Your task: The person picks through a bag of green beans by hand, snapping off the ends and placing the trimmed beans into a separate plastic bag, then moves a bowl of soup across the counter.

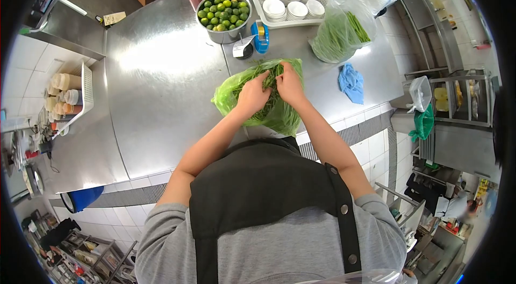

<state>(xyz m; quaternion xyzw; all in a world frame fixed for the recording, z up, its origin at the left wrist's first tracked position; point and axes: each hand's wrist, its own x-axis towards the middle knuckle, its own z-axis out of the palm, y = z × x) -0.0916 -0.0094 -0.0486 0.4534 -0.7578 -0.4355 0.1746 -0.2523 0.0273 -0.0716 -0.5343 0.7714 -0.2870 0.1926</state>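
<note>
A light-green plastic bag (228, 96) lies spread at the counter's front edge, right in front of my apron. Inside its mouth is a heap of thin-leaved green herbs (269, 105). My left hand (254, 93) reaches into the bag from the left, its fingers curled on the herbs. From the other side my right hand (290, 86) dips in near the far rim, fingers bent down and closed on the herbs. The fingertips of both hands are partly hidden among the stems.
Behind the bag stand a blue tape dispenser (260, 37), a metal pot of limes (221, 36) and a white tray (293, 24) of stacked small bowls. To the right are a clear bag of green stalks (338, 36) and a blue cloth (351, 84).
</note>
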